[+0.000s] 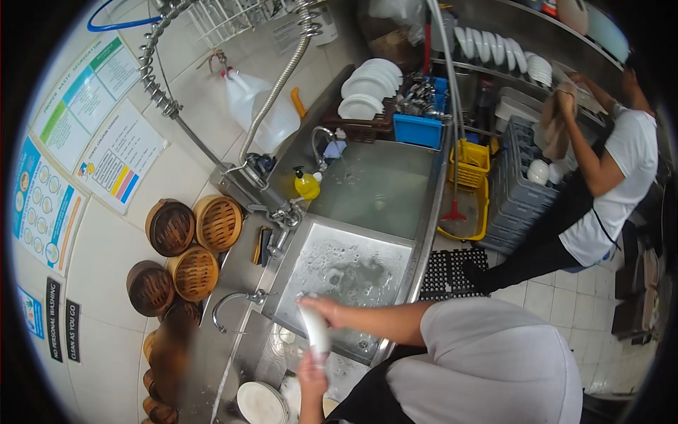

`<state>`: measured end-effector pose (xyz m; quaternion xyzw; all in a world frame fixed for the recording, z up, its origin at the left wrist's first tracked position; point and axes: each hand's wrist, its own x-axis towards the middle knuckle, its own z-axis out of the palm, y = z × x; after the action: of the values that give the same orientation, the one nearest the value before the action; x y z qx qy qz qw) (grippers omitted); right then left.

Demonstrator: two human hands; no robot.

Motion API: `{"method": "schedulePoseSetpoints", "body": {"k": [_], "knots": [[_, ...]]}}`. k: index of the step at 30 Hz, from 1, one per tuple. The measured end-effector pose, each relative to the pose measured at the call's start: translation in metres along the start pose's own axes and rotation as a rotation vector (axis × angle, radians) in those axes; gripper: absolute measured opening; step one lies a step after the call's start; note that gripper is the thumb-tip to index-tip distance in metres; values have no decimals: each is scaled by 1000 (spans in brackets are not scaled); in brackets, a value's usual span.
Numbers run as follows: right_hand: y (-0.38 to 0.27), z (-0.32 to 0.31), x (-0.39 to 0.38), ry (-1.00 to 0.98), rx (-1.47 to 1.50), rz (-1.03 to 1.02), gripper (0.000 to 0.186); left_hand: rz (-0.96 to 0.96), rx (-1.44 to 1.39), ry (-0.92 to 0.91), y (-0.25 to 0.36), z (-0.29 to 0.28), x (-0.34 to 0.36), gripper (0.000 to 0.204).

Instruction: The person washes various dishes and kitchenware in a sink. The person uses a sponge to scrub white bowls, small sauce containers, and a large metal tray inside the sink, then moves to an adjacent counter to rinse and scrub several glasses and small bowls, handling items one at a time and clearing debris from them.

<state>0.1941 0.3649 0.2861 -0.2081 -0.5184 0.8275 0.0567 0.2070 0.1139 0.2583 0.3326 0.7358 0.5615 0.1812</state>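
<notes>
Over the edge of the sudsy sink point(311, 279), a white dish point(315, 331) is held edge-on between my two hands, smeared by motion; whether it is a plate or a shallow bowl I cannot make out. My right hand point(323, 311) grips its upper end, my left hand point(313, 374) its lower end. Below them, close to my left hand, a stack of white plates point(260, 404) rests in the nearer basin, where water runs. A curved tap point(224, 311) reaches toward that basin.
Beyond lies a water-filled sink point(381, 191) with a yellow soap bottle point(306, 185) beside it. Bamboo steamers point(194, 273) line the wall. White plates point(364, 88) and a blue cutlery bin point(418, 131) stand at the back. A co-worker point(607, 169) handles a cloth by grey racks point(519, 198).
</notes>
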Motion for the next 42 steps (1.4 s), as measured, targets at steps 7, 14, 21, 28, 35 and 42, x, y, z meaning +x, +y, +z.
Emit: {"method": "schedulePoseSetpoints", "body": {"k": [7,14,21,28,35,42], "knots": [[-33,-88,20,-263,-424,452,59,290,855,-407,43,31,61,49],[-1,-154,60,-123,-1238,-125,77,-99,371,989,-9,-26,101,69],[0,-152,55,-105,-797,-1,80,-310,145,1113,-9,-135,135,52],[31,-183,18,-29,-551,240,44,-376,-159,585,21,-63,174,62],[14,-131,-29,-121,-480,244,28,-319,-42,181,9,-73,110,52],[32,-87,-62,-245,-624,218,26,-674,-6,226,-11,-34,-307,34]]}}
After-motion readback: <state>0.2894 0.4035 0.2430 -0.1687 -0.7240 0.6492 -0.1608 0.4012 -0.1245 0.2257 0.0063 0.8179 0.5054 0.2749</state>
